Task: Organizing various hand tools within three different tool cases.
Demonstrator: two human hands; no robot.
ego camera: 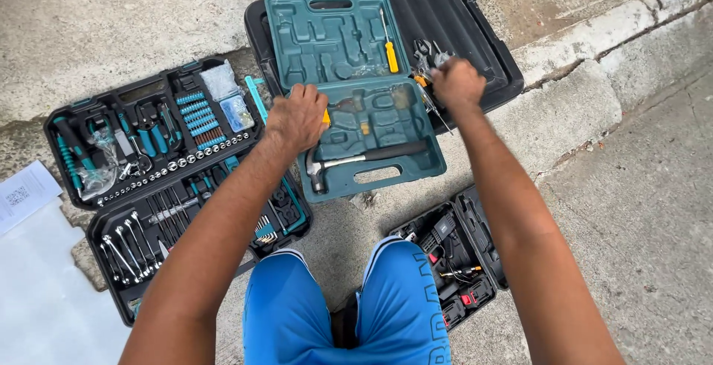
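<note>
Rough concrete ground carries everything. Well left of your hands lies the open black tool case. Your left hand rests curled on the teal tray, gripping nothing I can make out. Your right hand is closed at the tray's right edge; on what, I cannot tell. Between them, nearer you, the hammer could slide off if you tip the tray.

My arms are bare to the elbow and beyond, no sleeves, watch or rings showing, and I wear bright blue shorts with dark lettering along the right leg.
</note>
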